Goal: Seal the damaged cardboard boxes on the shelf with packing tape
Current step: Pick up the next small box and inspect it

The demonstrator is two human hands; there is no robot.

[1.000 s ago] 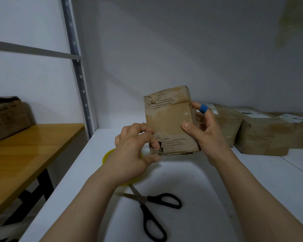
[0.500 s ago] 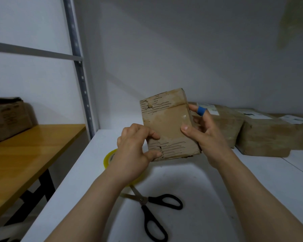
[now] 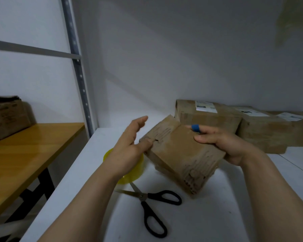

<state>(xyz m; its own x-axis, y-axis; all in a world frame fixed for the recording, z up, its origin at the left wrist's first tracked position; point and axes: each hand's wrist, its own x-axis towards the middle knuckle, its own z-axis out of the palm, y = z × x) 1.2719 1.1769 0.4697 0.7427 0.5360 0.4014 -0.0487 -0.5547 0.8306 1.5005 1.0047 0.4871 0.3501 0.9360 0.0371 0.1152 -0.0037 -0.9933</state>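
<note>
Over the shelf (image 3: 217, 215), the closed, torn box (image 3: 180, 154) tilts: right hand (image 3: 222, 145) fingers (image 3: 206, 137) grip its right edge; left hand (image 3: 128, 147) fingers extended, thumb touching it.

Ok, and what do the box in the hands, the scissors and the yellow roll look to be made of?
Held box: brown corrugated cardboard, matte, its outer skin torn to bare ribbing near the edges. Scissors: bright metal blades, glossy black handles, probably plastic. Yellow roll: translucent, shiny, likely plastic packing tape.
</note>
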